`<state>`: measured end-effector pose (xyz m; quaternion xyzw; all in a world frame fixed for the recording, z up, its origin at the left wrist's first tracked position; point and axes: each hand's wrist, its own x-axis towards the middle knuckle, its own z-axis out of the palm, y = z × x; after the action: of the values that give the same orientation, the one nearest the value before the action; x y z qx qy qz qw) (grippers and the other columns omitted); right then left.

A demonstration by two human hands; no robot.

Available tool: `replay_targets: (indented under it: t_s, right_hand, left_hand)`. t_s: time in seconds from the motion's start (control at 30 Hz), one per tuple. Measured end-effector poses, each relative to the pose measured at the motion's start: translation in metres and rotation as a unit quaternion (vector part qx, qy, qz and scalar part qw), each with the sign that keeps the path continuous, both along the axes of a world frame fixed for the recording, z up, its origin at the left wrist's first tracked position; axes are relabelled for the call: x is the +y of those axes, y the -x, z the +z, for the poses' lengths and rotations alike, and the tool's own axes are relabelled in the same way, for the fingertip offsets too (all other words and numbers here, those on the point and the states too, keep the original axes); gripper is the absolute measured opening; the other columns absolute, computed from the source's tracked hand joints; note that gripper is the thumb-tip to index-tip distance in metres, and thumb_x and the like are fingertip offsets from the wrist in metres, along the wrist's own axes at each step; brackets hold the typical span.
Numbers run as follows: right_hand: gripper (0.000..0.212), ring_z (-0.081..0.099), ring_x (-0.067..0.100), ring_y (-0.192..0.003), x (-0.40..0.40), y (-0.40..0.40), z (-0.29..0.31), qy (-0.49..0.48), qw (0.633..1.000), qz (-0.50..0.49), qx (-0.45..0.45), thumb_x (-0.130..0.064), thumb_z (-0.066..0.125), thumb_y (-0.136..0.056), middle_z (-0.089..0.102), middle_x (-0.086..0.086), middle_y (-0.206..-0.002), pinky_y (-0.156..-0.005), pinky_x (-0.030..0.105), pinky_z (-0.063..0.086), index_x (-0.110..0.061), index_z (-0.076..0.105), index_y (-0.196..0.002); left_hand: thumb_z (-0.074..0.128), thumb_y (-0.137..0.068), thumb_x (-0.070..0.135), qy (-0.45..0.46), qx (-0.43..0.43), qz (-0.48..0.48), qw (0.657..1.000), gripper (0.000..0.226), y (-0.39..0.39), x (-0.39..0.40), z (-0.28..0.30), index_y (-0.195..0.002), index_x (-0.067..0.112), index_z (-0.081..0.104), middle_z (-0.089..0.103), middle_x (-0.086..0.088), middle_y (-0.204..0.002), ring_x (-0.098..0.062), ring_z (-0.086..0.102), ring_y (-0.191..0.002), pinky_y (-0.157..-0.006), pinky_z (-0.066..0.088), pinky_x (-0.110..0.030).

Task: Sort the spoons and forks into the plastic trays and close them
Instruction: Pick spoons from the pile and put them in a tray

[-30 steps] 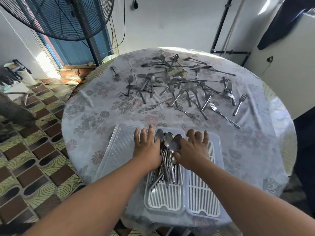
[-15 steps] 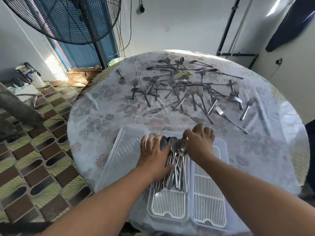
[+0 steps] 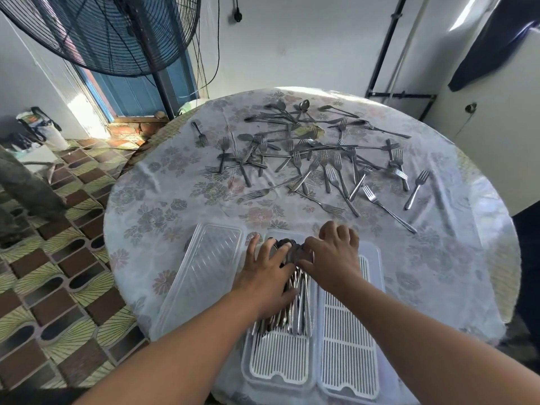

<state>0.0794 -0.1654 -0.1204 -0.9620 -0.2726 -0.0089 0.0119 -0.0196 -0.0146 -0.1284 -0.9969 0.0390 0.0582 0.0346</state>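
**Spoons pressed together in the left tray**

Head view: the left hand (image 3: 267,276) lies with straight fingers on the spoons (image 3: 295,302) in the left tray (image 3: 277,363). The right hand (image 3: 333,255) has curled fingers at the spoon bowls; whether it pinches one I cannot tell. The right tray (image 3: 347,346) holds nothing, and the forks (image 3: 336,171) lie scattered farther on the table (image 3: 152,217). I judge the steel stiff and slippery; the handles give the better hold.

A round surface (image 3: 163,217) under a floral cloth stands on a tiled floor (image 3: 58,287), with a large black fan (image 3: 102,33) and blue door (image 3: 128,92) behind, black pipes (image 3: 385,54) on the white wall, and a dark cloth (image 3: 496,45) hanging at right.
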Motion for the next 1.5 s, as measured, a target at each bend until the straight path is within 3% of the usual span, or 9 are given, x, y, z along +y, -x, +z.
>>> replay_targets:
  t_s: [0.23, 0.4, 0.63, 0.83, 0.97, 1.1, 1.3, 1.4, 1.5]
  right_hand:
    - [0.03, 0.027, 0.035, -0.135, 0.022, 0.004, 0.009, 0.068, 0.997, -0.011, 0.029, -0.037, 0.071, -0.086, 0.031, 0.007, -0.142, -0.12, 0.056, 0.015, -0.031, 0.07, -0.115]
    - [0.04, 0.029, 0.035, -0.137, 0.023, 0.015, 0.011, 0.049, 0.997, -0.039, 0.043, -0.05, 0.05, -0.096, 0.035, 0.01, -0.145, -0.119, 0.054, 0.018, -0.025, 0.066, -0.124]
    - [0.048, 0.012, 0.039, -0.149, 0.015, 0.035, 0.011, 0.063, 0.99, -0.07, 0.104, -0.048, 0.031, -0.103, 0.017, 0.012, -0.163, -0.121, 0.061, -0.002, -0.031, 0.048, -0.145]
    - [0.054, 0.038, 0.03, -0.128, 0.007, 0.034, 0.012, -0.084, 0.99, -0.102, 0.047, -0.056, 0.023, -0.092, 0.043, 0.003, -0.139, -0.113, 0.048, 0.026, -0.037, 0.06, -0.125]
    - [0.036, 0.037, 0.028, -0.127, 0.017, 0.021, 0.015, -0.217, 0.961, -0.132, 0.107, -0.052, 0.045, -0.099, 0.044, 0.003, -0.133, -0.106, 0.042, 0.034, -0.037, 0.059, -0.128]
    - [0.027, 0.035, 0.027, -0.13, 0.037, 0.0, 0.028, -0.361, 0.904, -0.13, 0.189, -0.038, 0.054, -0.102, 0.047, 0.006, -0.13, -0.105, 0.038, 0.031, -0.032, 0.063, -0.126]
    - [0.023, 0.056, 0.014, -0.107, 0.075, -0.014, 0.036, -0.426, 0.873, -0.12, 0.207, -0.046, 0.054, -0.095, 0.061, 0.0, -0.116, -0.094, 0.038, 0.048, -0.036, 0.068, -0.11]
    - [0.021, 0.062, 0.015, -0.101, 0.102, -0.02, 0.04, -0.468, 0.847, -0.107, 0.23, -0.047, 0.053, -0.093, 0.064, 0.0, -0.11, -0.093, 0.043, 0.053, -0.035, 0.067, -0.105]
    - [0.016, 0.063, 0.016, -0.099, 0.137, -0.026, 0.044, -0.498, 0.833, -0.112, 0.216, -0.04, 0.056, -0.097, 0.067, 0.0, -0.105, -0.086, 0.036, 0.053, -0.031, 0.066, -0.104]
  left_hand:
    - [0.038, -0.099, 0.064, 0.017, 0.029, 0.001, 0.999, 0.07, -0.003, -0.007, 0.007, -0.159, 0.032, 0.023, 0.014, -0.003, -0.168, -0.038, -0.002, -0.154, -0.115, -0.026, -0.06]
    - [0.036, -0.098, 0.066, -0.001, 0.047, 0.015, 0.999, 0.075, -0.005, -0.009, 0.003, -0.162, 0.032, 0.016, 0.006, -0.005, -0.169, -0.038, -0.004, -0.154, -0.111, -0.031, -0.059]
    - [0.043, -0.098, 0.051, 0.021, 0.052, 0.045, 0.997, 0.073, -0.008, -0.023, 0.007, -0.161, 0.027, 0.018, 0.005, -0.01, -0.169, -0.038, -0.008, -0.153, -0.107, -0.036, -0.058]
    - [0.037, -0.097, 0.049, 0.141, -0.067, 0.113, 0.981, 0.046, -0.011, 0.002, 0.008, -0.141, 0.038, 0.047, 0.043, -0.001, -0.14, -0.033, 0.029, -0.138, -0.121, 0.002, -0.049]
    - [0.045, -0.098, 0.051, 0.204, -0.127, 0.23, 0.943, 0.036, -0.031, 0.016, 0.024, -0.127, 0.037, 0.062, 0.056, 0.006, -0.126, -0.024, 0.042, -0.12, -0.106, 0.031, -0.04]
    - [0.054, -0.097, 0.037, 0.368, -0.174, 0.305, 0.861, 0.015, -0.047, 0.029, 0.053, -0.099, 0.027, 0.065, 0.068, 0.008, -0.093, -0.019, 0.062, -0.09, -0.078, 0.055, -0.037]
    - [0.055, -0.097, 0.031, 0.388, -0.2, 0.352, 0.828, 0.015, -0.057, 0.059, 0.08, -0.089, 0.021, 0.063, 0.066, 0.007, -0.08, -0.016, 0.061, -0.073, -0.06, 0.044, -0.027]
    - [0.055, -0.097, 0.033, 0.394, -0.203, 0.355, 0.823, 0.017, -0.066, 0.082, 0.085, -0.087, 0.022, 0.062, 0.066, 0.007, -0.078, -0.018, 0.061, -0.073, -0.062, 0.047, -0.03]
    - [0.057, -0.094, 0.034, 0.397, -0.207, 0.344, 0.825, 0.018, -0.076, 0.115, 0.092, -0.085, 0.021, 0.063, 0.066, 0.005, -0.076, -0.022, 0.063, -0.076, -0.068, 0.052, -0.034]
